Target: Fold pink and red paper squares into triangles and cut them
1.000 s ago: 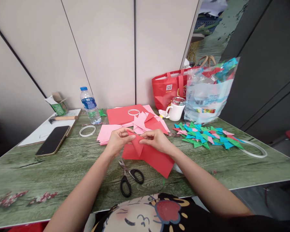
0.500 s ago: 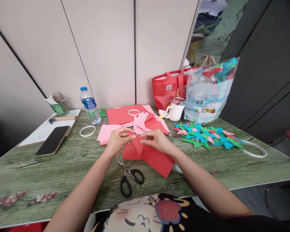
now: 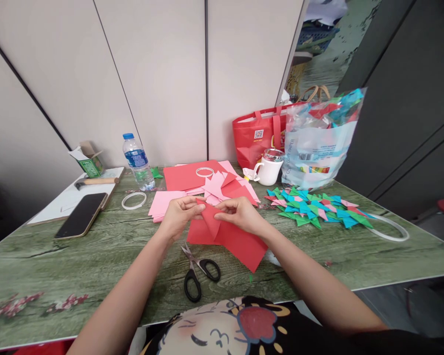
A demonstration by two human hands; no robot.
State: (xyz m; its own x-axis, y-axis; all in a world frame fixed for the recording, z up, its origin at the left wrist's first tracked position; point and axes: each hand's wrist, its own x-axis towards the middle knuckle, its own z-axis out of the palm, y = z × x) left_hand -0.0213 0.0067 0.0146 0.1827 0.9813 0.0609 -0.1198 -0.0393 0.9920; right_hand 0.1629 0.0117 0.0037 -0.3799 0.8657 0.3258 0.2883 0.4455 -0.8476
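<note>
Our left hand [image 3: 179,214], fingers curled, pinches a folded red paper [image 3: 210,223]. Our right hand [image 3: 240,214], also curled, pinches its right side.

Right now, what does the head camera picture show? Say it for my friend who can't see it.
A left hand and a right hand hold red folded paper above flat red paper on a green table. Scissors lie nearer the viewer; pink paper, a bottle and a white mug are farther back.
</note>
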